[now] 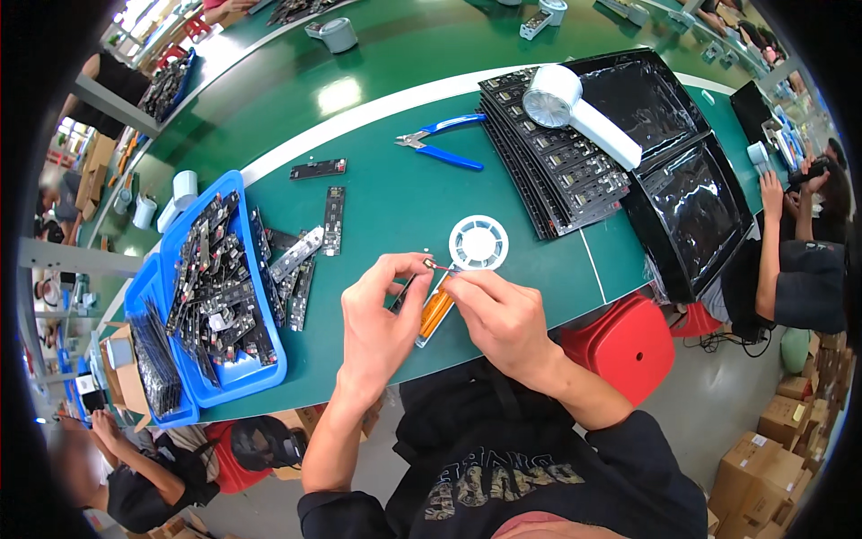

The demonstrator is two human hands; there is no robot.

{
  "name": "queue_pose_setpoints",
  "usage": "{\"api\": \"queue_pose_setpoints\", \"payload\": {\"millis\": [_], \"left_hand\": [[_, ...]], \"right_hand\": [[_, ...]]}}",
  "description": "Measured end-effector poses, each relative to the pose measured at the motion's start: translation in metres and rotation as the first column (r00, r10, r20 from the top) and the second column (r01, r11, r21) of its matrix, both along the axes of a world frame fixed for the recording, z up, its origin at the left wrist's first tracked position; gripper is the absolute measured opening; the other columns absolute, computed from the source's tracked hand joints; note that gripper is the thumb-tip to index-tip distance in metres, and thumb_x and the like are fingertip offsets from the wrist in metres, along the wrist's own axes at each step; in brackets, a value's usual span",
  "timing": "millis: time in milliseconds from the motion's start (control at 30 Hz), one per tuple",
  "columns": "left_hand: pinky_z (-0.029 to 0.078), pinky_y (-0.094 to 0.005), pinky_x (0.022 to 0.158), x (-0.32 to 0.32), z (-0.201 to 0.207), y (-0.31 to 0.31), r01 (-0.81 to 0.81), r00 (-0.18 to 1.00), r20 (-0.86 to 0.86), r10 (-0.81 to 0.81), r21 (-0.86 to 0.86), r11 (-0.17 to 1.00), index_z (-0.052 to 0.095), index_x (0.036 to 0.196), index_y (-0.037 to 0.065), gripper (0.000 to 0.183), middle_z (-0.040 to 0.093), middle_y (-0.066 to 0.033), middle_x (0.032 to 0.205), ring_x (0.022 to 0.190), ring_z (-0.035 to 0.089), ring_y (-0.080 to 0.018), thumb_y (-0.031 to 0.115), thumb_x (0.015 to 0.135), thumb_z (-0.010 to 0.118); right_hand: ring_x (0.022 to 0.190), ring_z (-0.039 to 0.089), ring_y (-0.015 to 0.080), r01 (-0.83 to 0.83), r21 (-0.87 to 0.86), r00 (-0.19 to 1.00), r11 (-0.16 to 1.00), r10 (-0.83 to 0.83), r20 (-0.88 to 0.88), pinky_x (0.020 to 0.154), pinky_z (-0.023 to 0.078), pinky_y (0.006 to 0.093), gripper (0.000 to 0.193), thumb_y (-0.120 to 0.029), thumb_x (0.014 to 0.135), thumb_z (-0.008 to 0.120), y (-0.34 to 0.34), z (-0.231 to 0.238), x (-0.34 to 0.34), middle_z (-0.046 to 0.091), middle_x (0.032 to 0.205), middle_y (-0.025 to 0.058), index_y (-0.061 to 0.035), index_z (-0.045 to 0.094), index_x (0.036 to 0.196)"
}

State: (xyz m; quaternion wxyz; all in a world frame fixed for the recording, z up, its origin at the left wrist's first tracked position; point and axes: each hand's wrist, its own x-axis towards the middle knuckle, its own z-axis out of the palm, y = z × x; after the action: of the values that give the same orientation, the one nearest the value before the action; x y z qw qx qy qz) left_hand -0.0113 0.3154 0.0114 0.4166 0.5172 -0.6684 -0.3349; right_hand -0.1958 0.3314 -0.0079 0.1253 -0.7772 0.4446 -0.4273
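Note:
In front of me lies an opened white handheld fan with a round spoked head (479,242). Orange battery cells (437,310) sit in its handle, partly covered by my hands. My left hand (382,301) is closed on a narrow black circuit board (402,295), and its thumb and forefinger come together at a small connector. My right hand (505,316) pinches a thin red wire (442,267) that runs to that connector. Whether the connector is plugged in is too small to tell.
Blue trays (280,346) on the left hold loose circuit boards, with more beside them. Blue-handled cutters (449,160) lie at the back. Stacked board panels (548,162) carry another white fan (593,126) beside black trays (691,193). A red stool (628,350) stands right; co-workers sit both sides.

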Motion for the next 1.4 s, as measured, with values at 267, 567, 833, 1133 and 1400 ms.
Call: {"api": "queue_pose_setpoints", "payload": {"millis": [267,567,833,1133,1400], "left_hand": [[0.059,-0.0305,0.074,0.004,-0.002,0.005,0.008,0.998,-0.055,-0.006,0.039,0.999,0.075,0.112,0.001,0.019,0.079,-0.0141,0.113,0.098,0.078,-0.0233,-0.002,0.094,0.071],[0.060,-0.0326,0.079,-0.001,0.003,0.006,0.035,0.998,0.043,-0.038,0.073,0.997,0.077,0.107,-0.001,0.017,0.079,-0.0182,0.109,0.100,0.078,-0.0266,-0.002,0.091,0.075],[0.058,-0.0274,0.081,-0.014,0.015,0.014,-0.106,0.993,-0.040,0.113,0.136,0.985,0.076,0.112,-0.002,0.020,0.079,-0.0141,0.112,0.101,0.075,-0.0164,-0.004,0.092,0.076],[0.057,-0.0333,0.066,-0.019,0.011,0.024,-0.136,0.973,0.174,0.150,-0.090,0.987,0.075,0.115,-0.001,0.026,0.076,-0.0154,0.092,0.072,0.071,-0.0234,-0.004,0.089,0.076],[0.056,-0.0279,0.064,-0.022,0.004,0.025,-0.158,0.969,0.161,0.189,-0.186,0.970,0.078,0.115,0.001,0.028,0.079,-0.0145,0.096,0.074,0.071,-0.0155,-0.005,0.088,0.077]], "right_hand": [[0.076,0.073,0.0261,0.051,0.057,0.997,0.997,-0.048,-0.061,0.060,0.058,0.0378,0.029,0.003,0.083,0.070,0.004,0.006,0.011,0.064,0.100,0.0092,-0.0006,0.066,0.112],[0.080,0.073,0.0275,0.112,0.112,0.991,0.987,-0.103,-0.084,0.060,0.058,0.0372,0.031,0.003,0.082,0.071,0.006,0.008,0.012,0.062,0.103,0.0122,0.0040,0.065,0.112],[0.118,0.058,0.0334,0.210,-0.038,0.960,0.977,-0.213,-0.182,0.087,0.046,0.0445,0.024,-0.002,0.081,0.072,0.005,0.013,0.012,0.061,0.121,0.0151,0.0004,0.068,0.105],[0.125,0.054,0.0361,0.269,-0.110,0.948,0.957,-0.283,-0.144,0.099,0.040,0.0501,0.017,-0.005,0.080,0.073,-0.002,0.011,0.019,0.060,0.137,0.0203,0.0009,0.070,0.095],[0.125,0.054,0.0360,0.250,-0.095,0.947,0.964,-0.264,-0.182,0.099,0.040,0.0506,0.016,-0.005,0.081,0.072,-0.002,0.015,0.020,0.060,0.138,0.0219,0.0029,0.070,0.095]]}}
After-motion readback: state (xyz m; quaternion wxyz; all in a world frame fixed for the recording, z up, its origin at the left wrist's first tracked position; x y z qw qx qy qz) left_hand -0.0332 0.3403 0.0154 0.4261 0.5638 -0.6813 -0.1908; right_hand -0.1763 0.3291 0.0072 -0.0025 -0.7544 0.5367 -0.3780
